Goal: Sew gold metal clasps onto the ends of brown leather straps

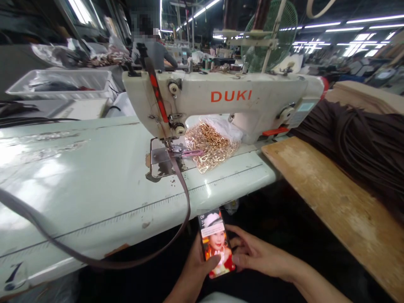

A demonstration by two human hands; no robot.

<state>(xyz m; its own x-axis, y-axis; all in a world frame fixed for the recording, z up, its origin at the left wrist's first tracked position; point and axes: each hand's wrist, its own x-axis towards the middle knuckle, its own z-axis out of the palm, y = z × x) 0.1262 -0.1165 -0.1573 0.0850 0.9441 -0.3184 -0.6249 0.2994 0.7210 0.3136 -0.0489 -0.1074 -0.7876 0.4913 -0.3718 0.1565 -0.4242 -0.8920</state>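
Smartphone held below the near table edge.
Left hand grips it, thumb on screen; right hand curls against its right edge (brown strap hangs nearby).

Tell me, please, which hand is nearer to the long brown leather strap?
Left. The left hand sits just right of the long brown leather strap; the right hand lies beyond the black smartphone.

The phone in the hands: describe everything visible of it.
The phone is a slim, dark-framed slab, held face up and tilted slightly left, below the front edge of the sewing table. Its screen is lit, with clock digits at top left and a red and white picture. The left hand cradles its lower left, thumb on the screen. The right hand touches its right edge. A brown strap hangs close by.
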